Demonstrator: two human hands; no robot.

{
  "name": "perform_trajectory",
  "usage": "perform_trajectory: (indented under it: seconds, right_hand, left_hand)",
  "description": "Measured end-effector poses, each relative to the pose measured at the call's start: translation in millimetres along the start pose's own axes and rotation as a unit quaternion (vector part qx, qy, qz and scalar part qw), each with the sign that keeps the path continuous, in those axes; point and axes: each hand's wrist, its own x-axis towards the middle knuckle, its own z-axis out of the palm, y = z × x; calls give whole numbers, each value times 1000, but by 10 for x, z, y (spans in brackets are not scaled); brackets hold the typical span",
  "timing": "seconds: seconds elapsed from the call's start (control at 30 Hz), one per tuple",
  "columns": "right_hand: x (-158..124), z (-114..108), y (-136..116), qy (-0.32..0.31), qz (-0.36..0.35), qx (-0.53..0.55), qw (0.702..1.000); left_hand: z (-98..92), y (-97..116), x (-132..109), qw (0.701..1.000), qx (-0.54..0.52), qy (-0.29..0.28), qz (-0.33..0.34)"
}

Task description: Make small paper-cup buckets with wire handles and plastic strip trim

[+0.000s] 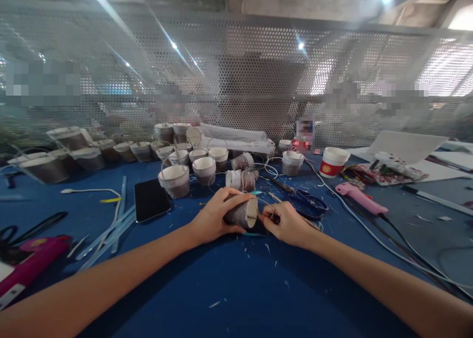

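Grey-wound cup [239, 214], on its side, held inside left grip [211, 219], right grip [284, 223] narrow beside it

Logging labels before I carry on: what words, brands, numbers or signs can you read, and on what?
Nothing can be read for certain.
Paper cups: gold emblem on a red band, too small to read.
Red object by the mesh: white marks, too blurred to read.
Magenta tool: gold mark, too blurred to read.
Wrapped cup in the left hand: no lettering shows.
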Motion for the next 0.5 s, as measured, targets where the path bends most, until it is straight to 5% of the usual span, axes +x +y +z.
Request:
perform_trajectory:
  seconds: [0.23,0.5]
  right_hand:
    - [-14,9,15,23,-3,30,999]
    - [2,-10,-20,-19,4,6,1000]
  left_hand:
    - [-23,30,9,1000,-6,0,-11]
    - [-5,16,7,1000,3,-1,-5]
